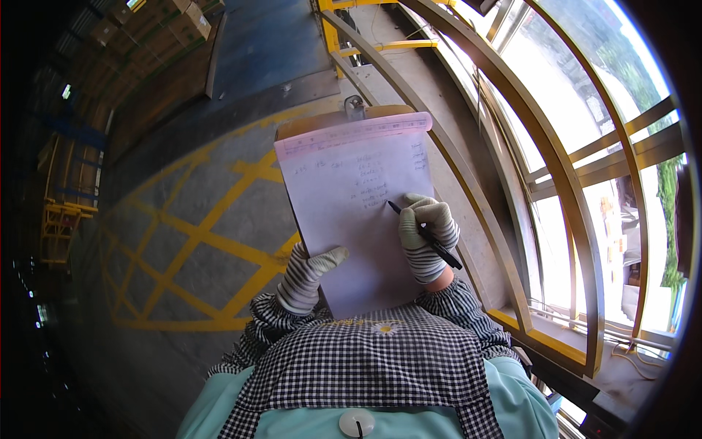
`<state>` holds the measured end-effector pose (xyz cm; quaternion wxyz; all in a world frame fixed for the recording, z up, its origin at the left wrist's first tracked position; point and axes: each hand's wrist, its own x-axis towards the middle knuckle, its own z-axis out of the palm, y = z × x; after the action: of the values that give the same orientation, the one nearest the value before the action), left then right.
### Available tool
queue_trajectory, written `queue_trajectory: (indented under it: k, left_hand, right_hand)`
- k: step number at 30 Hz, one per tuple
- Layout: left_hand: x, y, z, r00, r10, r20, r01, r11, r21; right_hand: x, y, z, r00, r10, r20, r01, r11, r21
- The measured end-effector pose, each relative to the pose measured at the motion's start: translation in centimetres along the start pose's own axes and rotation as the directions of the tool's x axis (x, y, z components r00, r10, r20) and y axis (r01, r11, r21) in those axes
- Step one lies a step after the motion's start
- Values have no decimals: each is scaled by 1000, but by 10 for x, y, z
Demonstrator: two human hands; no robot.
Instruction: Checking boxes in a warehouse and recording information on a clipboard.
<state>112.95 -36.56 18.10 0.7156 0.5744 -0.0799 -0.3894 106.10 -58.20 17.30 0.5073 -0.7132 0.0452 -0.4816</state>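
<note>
A clipboard (292, 132) with a metal clip (355, 108) at its top is held up in front of my chest. On it lies a white sheet of paper (351, 241), handwritten lines filling part of its upper half, beneath a pink sheet folded back at the top edge. My left hand (311, 274), in a striped knit glove, grips the lower left edge with the thumb over the paper; its other fingers are hidden behind. Gloved too, my right hand (429, 233) pinches a black pen (442, 252), whose tip is at the handwriting.
Yellow crossed lines (197, 230) mark the grey floor on the left. Curved-looking metal rails (468, 175) run along the right, beside bright windows (585, 88). Stacked cardboard boxes (153, 36) stand at the far left, with a yellow metal frame (62, 227) below them.
</note>
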Motion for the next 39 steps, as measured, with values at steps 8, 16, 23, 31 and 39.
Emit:
queue_trajectory:
  k: [8, 16, 23, 31, 39]
  left_hand:
    - [1, -1, 0, 1000, -2, -4, 2, 999, 42]
    - [2, 1, 0, 1000, -7, 4, 7, 1000, 21]
    - [-1, 6, 8, 999, -15, -35, 15, 1000, -6]
    - [-1, 3, 5, 999, -11, -35, 12, 1000, 4]
    - [-3, 10, 11, 999, -15, -46, 15, 1000, -11]
  right_hand:
    - [-3, 4, -3, 997, 35, -68, -32, 998, 51]
    - [1, -3, 1, 997, 35, -65, -39, 998, -58]
    - [-1, 3, -4, 998, 33, -45, -34, 999, -39]
    - [-3, 1, 1, 993, 55, -105, -57, 998, -17]
    - [1, 1, 0, 999, -15, -50, 14, 1000, -20]
